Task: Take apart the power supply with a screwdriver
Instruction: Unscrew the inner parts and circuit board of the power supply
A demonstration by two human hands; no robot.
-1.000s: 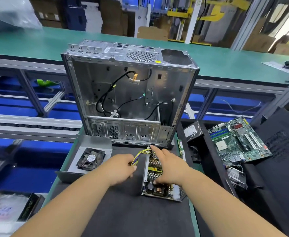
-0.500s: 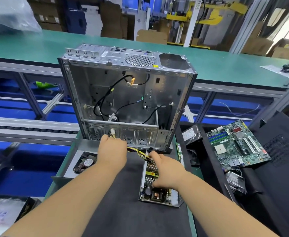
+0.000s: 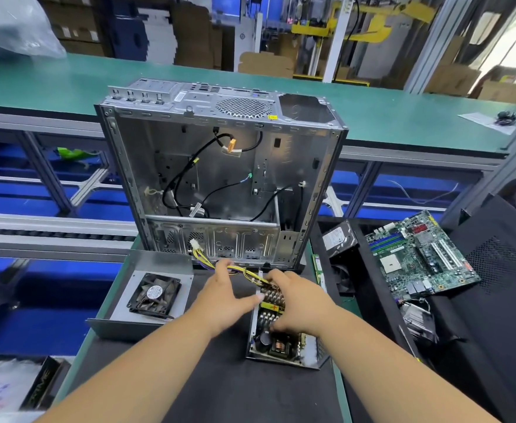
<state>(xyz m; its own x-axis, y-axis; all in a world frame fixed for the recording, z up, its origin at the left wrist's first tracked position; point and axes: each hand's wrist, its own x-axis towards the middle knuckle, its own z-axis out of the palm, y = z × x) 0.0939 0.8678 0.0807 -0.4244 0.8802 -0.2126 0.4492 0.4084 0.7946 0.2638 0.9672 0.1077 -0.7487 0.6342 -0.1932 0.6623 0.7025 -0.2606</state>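
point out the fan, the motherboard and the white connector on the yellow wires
fan (image 3: 154,294), head view, on the round label at its hub
motherboard (image 3: 418,257), head view, on the middle of the green board
white connector (image 3: 194,245), head view, on its plastic body at the end of the yellow wires

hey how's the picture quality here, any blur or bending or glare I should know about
Head view: wide-angle bending curves the green conveyor edge and the frame rails; motion blur smears the far corners and slightly softens the left hand; the open power supply and computer case read fairly sharp; bright window light washes out the upper right; soft overhead light, faint shadows, mild sheen on the case metal.
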